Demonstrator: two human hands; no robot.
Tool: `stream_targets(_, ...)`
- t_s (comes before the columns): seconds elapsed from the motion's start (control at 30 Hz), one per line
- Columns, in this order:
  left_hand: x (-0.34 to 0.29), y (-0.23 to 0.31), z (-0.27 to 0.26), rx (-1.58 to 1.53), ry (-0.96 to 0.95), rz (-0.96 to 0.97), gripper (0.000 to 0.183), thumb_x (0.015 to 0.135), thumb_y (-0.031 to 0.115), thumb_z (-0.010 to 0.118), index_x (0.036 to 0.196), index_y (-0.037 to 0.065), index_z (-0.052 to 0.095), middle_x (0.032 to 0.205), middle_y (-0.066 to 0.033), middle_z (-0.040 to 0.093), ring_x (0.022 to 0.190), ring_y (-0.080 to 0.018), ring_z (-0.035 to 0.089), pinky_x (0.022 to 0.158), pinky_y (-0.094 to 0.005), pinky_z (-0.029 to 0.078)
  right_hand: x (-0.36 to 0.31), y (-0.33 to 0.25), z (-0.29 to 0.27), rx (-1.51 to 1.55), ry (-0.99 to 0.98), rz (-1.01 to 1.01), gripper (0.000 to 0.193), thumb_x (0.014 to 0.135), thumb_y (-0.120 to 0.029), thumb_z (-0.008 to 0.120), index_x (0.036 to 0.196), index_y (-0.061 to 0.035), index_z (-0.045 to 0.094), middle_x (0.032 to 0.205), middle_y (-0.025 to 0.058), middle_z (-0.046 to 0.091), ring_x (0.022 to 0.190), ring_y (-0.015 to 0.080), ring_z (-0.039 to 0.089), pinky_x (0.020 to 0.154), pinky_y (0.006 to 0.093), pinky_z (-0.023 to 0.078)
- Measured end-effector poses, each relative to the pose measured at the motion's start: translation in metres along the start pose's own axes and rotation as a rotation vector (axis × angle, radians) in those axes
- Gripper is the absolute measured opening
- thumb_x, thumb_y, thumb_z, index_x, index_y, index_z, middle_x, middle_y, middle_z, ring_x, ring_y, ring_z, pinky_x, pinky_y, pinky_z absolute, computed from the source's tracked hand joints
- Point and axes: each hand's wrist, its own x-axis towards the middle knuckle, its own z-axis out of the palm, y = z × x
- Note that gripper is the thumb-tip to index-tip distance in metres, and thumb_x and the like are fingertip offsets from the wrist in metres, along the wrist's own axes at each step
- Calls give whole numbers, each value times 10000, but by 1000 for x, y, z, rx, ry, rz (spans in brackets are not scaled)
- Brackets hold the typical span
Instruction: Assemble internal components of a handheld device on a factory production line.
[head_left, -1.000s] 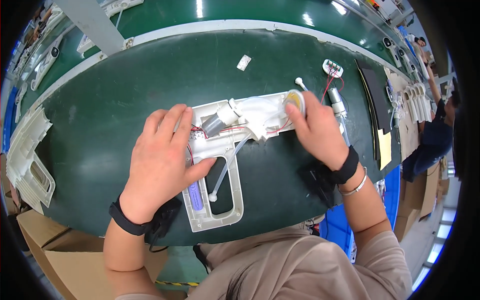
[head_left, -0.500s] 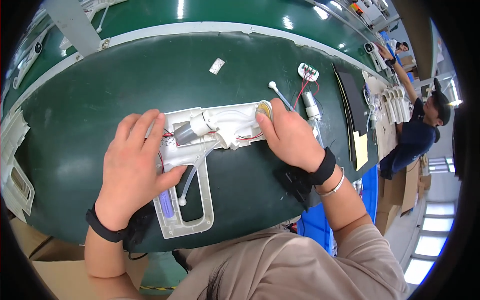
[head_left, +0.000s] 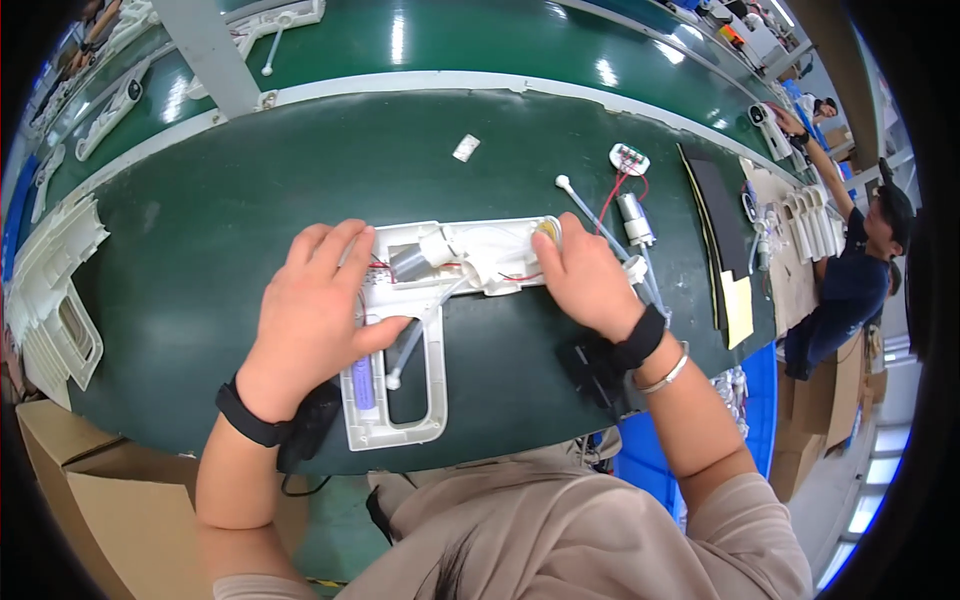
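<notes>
Two bare hands brace a white gun-shaped plastic housing half (head_left: 436,375) lying open side up near the middle of a green worktop (head_left: 520,410). The left hand (head_left: 315,310) is spread, thumb apart from the fingers, and covers the housing's left end, hiding where the red wires run. The right hand (head_left: 590,275) sets its thumb beside a yellowish round part (head_left: 549,231) at the opposite end; its other fingertips are hidden, so whether it is clamped on anything cannot be told. Between them sits a silver motor (head_left: 408,262), while a purple battery cell (head_left: 363,380) lies in the grip, its upper end near the left thumb. A translucent tube (head_left: 408,350) with a white ball tip crosses the grip opening. Beyond the right hand lie a second motor (head_left: 634,218) and a white oval piece with a circuit board (head_left: 629,160), too small to read in detail. Stacked white shells (head_left: 50,290) stand at far left; a cardboard box (head_left: 130,530) is cut off below.
</notes>
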Motion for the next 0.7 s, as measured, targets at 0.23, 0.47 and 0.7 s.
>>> stream_targets(0.23,-8,1,1,8,-3,-27,680,645,335,754,1189,-12,539,1245,-128,514,1128,-327,473,882,-397,478,12,-9,-18,-45,-223,6,407,943,-325,431,932,75,503,794,304,622,791,441,623,719,488,491)
stream_targets(0.47,-8,5,5,12,46,6,650,674,354,738,1175,-12,547,1236,-135,518,1108,-319,484,878,-393,480,-13,-37,-30,123,481,-505,288,781,-279,696,901,-57,557,770,92,569,698,270,571,617,383,462)
stream_targets(0.7,2,0,-2,35,30,95,561,745,370,707,1163,20,572,1259,-161,515,1194,-357,455,940,-446,429,9,-25,-33,314,19,-406,213,732,-84,566,925,4,589,831,151,637,801,310,614,733,387,486)
